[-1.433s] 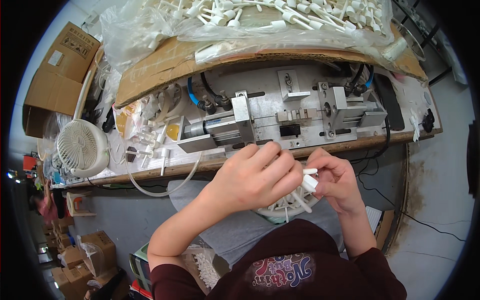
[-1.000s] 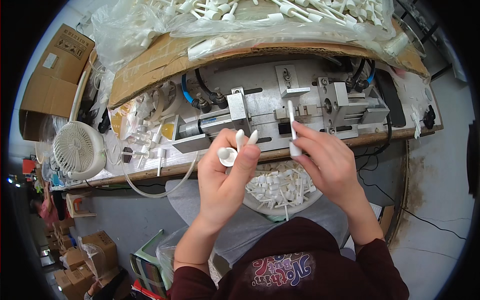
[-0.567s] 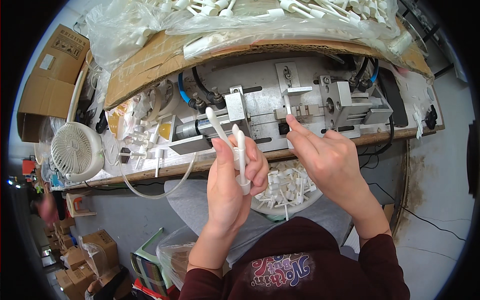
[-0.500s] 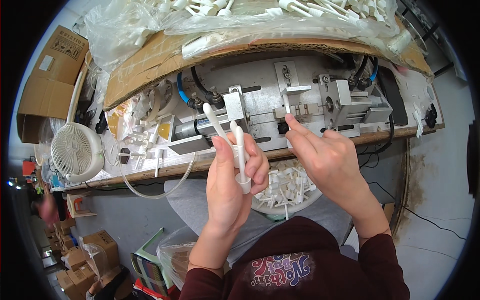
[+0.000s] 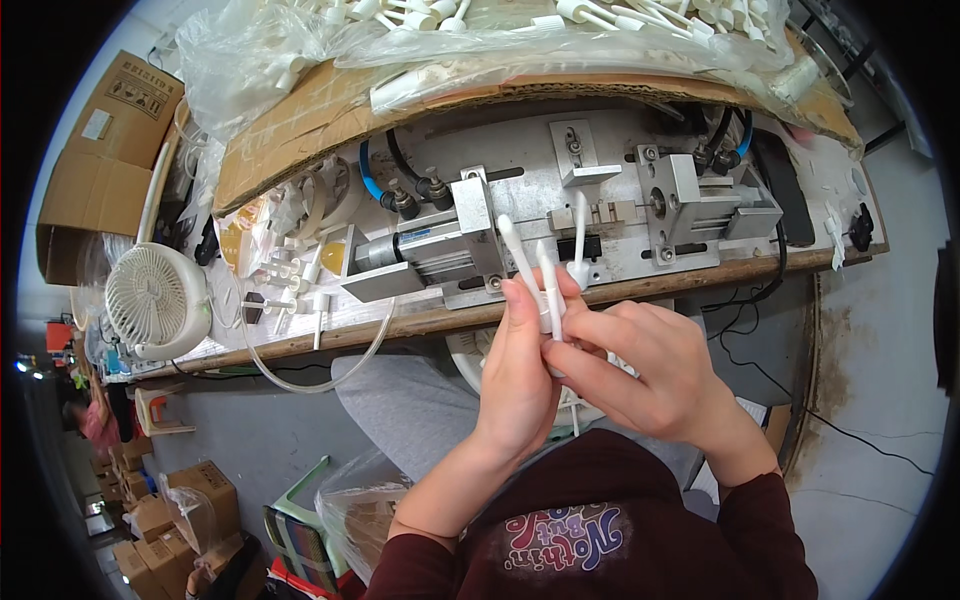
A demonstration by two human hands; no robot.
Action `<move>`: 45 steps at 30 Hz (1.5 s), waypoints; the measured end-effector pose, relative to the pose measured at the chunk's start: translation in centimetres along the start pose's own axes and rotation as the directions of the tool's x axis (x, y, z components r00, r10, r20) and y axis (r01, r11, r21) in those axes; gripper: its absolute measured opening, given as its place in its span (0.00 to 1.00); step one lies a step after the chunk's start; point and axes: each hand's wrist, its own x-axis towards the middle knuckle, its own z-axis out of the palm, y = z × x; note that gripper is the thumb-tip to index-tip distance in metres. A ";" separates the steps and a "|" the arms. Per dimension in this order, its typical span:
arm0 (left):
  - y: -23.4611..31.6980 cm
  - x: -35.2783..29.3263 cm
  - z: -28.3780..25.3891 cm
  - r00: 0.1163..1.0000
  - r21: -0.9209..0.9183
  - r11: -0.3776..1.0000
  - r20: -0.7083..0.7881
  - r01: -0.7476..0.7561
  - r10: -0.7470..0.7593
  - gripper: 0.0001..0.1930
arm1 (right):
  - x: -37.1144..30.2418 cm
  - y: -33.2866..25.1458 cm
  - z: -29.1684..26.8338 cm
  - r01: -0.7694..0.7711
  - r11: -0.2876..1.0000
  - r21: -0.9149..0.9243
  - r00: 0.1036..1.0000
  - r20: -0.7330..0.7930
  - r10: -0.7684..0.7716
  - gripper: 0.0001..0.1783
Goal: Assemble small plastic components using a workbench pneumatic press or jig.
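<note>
My left hand (image 5: 520, 375) is closed around a few white plastic applicators, each a long stem with a rounded tip and a cap at its base; one applicator (image 5: 516, 252) points up and away past the thumb. Against it, my right hand (image 5: 650, 365) has its fingers bent and pinched at the lower end of the same bunch, over the caps, which are mostly hidden. Another white applicator (image 5: 580, 235) stands in front of the small metal block (image 5: 610, 212) of the bench fixture, its cap toward me. No hand touches that one.
Two metal cylinder units (image 5: 440, 245) flank the fixture, with blue and black hoses. Cardboard (image 5: 300, 125) and a plastic bag of white applicators lie behind. A white fan (image 5: 155, 300) stands left, a dark phone (image 5: 785, 190) right. A basin (image 5: 462, 350) of white parts sits below the bench edge.
My right hand has drawn back from the fixture toward me and met the left. The left hand with its applicators has moved right. An applicator now stands by the fixture block, cap nearest me.
</note>
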 end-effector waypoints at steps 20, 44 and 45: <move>0.7 -0.1 -1.0 0.987 0.049 0.986 0.020 -0.161 0.160 0.22 | 0.9 2.6 0.4 -0.190 0.919 -0.346 0.945 0.191 0.267 0.16; 1.1 -0.2 -3.1 0.967 0.098 0.975 0.175 -0.202 0.183 0.19 | -0.2 3.4 0.8 -0.167 0.959 -0.227 0.976 0.102 0.194 0.12; 1.4 -0.1 -3.1 0.961 0.015 0.985 0.223 -0.171 0.163 0.21 | 0.2 3.4 0.8 -0.179 0.953 -0.243 0.971 0.114 0.211 0.15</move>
